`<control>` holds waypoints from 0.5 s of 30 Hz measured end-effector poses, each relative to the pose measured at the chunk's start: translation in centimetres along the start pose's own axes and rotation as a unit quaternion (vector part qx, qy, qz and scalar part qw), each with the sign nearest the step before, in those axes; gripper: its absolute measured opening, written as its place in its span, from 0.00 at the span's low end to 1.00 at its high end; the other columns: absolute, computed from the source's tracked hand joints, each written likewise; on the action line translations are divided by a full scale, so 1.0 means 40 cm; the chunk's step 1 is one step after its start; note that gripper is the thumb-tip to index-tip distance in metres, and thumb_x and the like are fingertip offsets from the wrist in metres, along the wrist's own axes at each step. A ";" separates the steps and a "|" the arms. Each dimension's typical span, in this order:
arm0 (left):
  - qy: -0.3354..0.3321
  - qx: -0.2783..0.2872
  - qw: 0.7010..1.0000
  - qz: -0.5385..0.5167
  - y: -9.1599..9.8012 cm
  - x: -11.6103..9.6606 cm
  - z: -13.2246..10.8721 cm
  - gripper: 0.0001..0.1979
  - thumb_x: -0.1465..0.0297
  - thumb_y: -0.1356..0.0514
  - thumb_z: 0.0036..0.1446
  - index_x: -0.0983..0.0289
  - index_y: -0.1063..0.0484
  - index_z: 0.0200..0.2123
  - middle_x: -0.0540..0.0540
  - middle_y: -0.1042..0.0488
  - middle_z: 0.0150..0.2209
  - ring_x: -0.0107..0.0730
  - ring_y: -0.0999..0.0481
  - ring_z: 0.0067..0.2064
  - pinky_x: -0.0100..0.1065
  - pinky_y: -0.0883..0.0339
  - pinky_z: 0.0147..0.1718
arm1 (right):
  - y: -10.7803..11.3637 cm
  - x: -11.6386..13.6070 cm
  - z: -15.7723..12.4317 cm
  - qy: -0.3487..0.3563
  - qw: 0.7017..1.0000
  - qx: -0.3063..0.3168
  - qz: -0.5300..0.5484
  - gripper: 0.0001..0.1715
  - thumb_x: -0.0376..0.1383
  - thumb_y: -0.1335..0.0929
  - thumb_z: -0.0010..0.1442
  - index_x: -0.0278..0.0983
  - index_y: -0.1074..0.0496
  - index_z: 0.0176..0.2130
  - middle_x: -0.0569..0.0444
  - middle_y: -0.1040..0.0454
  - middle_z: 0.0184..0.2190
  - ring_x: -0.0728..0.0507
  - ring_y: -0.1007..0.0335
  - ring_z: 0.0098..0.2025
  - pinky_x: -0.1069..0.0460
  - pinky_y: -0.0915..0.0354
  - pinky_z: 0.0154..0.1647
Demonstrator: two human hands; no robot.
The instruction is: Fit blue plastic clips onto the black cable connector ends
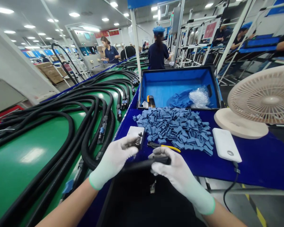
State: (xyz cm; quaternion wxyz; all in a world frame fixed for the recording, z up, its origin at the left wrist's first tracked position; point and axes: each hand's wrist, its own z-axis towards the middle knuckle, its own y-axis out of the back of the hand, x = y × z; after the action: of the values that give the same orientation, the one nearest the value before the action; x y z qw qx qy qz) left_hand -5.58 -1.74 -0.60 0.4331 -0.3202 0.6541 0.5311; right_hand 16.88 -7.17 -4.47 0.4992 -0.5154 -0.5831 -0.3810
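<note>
Right hand point(177, 176) is wrapped round a black cable point(144, 164) at bottom center, held up off the mat point(251, 167) (left hand point(112, 162) sits against a spring fitting point(138, 140), can't tell if it's pinching), with blue clips point(172, 129) piled within easy reach.

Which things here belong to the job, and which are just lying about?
Job: left hand on a black sprung connector; right hand on a black cable end; blue rubber pieces; yellow-handled pliers; black cables.
Lying about: white power bank; cream fan; blue bin.
</note>
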 end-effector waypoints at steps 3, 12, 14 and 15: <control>-0.074 0.094 0.986 0.116 -0.015 -0.013 -0.011 0.16 0.72 0.38 0.59 0.57 0.21 0.51 0.52 0.20 0.51 0.43 0.24 0.53 0.40 0.34 0.57 | -0.018 0.007 0.001 -0.039 0.998 0.013 0.053 0.17 0.34 0.29 0.55 0.34 0.29 0.45 0.52 0.22 0.32 0.41 0.20 0.33 0.46 0.24 0.39; -0.058 0.178 0.970 0.158 -0.045 0.006 -0.034 0.13 0.69 0.43 0.65 0.56 0.23 0.50 0.51 0.22 0.46 0.37 0.24 0.48 0.37 0.32 0.49 | -0.018 -0.043 0.000 -0.109 0.993 0.016 0.048 0.18 0.36 0.29 0.52 0.32 0.26 0.43 0.53 0.24 0.28 0.42 0.23 0.27 0.49 0.29 0.29; -0.057 0.192 0.965 0.170 -0.054 0.006 -0.040 0.12 0.69 0.42 0.65 0.56 0.23 0.50 0.51 0.23 0.45 0.37 0.24 0.47 0.37 0.32 0.48 | -0.019 -0.047 -0.001 -0.081 0.995 -0.049 0.039 0.18 0.28 0.29 0.43 0.33 0.25 0.39 0.54 0.24 0.30 0.43 0.24 0.32 0.50 0.29 0.34; -0.059 0.196 0.963 0.176 -0.058 0.007 -0.043 0.12 0.68 0.41 0.65 0.56 0.23 0.50 0.51 0.23 0.44 0.38 0.24 0.46 0.37 0.33 0.48 | -0.019 -0.048 0.000 -0.070 0.995 -0.071 0.030 0.21 0.26 0.30 0.40 0.33 0.24 0.38 0.54 0.23 0.32 0.44 0.25 0.34 0.51 0.30 0.36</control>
State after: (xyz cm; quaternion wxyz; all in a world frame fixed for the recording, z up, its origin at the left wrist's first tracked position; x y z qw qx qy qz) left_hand -4.06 -3.94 -1.71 0.4249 -0.0771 0.7650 0.4778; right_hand 16.06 -7.73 -6.29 0.4309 -0.5922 -0.5722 -0.3691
